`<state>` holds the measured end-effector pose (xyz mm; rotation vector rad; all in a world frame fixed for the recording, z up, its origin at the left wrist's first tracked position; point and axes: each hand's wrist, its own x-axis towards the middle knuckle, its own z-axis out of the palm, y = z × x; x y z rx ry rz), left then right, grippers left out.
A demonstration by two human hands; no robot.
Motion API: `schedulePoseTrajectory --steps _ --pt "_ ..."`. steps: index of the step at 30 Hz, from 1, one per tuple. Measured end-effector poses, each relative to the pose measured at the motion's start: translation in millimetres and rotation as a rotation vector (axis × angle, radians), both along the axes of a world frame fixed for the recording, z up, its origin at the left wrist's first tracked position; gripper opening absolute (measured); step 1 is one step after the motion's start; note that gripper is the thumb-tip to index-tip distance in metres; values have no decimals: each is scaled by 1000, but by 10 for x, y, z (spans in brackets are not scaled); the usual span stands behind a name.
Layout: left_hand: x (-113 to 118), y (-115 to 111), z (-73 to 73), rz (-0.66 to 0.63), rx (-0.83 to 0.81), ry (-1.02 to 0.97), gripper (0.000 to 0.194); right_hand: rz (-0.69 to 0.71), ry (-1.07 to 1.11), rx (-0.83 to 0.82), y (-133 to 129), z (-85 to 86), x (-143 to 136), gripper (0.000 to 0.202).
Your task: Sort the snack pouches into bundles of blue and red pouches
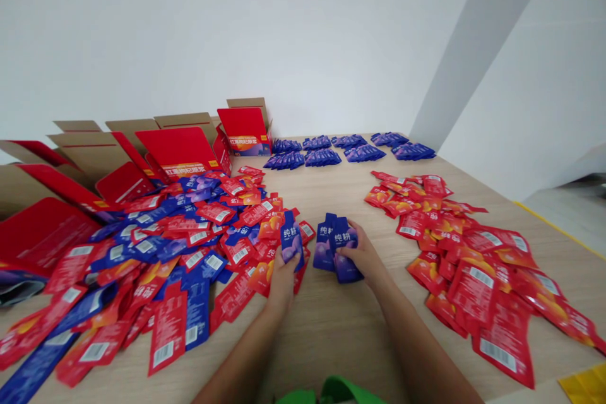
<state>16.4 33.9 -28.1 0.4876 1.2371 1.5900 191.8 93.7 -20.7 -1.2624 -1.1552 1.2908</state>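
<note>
Near the middle of the table, my left hand (283, 278) is closed on a blue pouch (290, 237), held upright beside the mixed pile. Just right of it, my right hand (365, 257) pinches another blue pouch (344, 240) by its right side. A further blue pouch (324, 246) overlaps behind that one; whether my fingers grip it too is hidden. The mixed pile of red and blue pouches (199, 233) spreads on the left. Red pouches (473, 284) lie heaped on the right.
Open red cartons (184, 151) stand along the left and back left of the wooden table (326, 186). Several neat stacks of blue pouches (322, 157) lie in two rows at the back. Something yellow (587, 385) shows at the lower right corner.
</note>
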Motion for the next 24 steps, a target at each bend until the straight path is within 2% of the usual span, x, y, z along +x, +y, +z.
schedulePoseTrajectory --steps 3,6,8,12,14,17,21,24 --pt "81 -13 121 -76 0 -55 38 75 102 -8 -27 144 36 81" --pt "205 -22 218 -187 64 -79 38 130 109 9 -77 131 -45 80" --pt "267 -27 228 -229 83 -62 44 109 77 10 -97 69 -114 81" --pt "307 -42 154 -241 18 -93 53 -16 110 1 -72 -15 -143 83" --pt "310 -52 116 -221 8 -120 52 -82 193 -2 -53 3 -119 81" --pt "336 -72 91 -202 17 -100 49 -74 363 -18 -63 69 -130 79" --pt "388 -108 141 -203 21 -166 50 -89 421 -15 -135 85 -262 78" --pt "391 -132 234 -329 -3 -297 54 -114 338 -15 -176 42 -331 79"
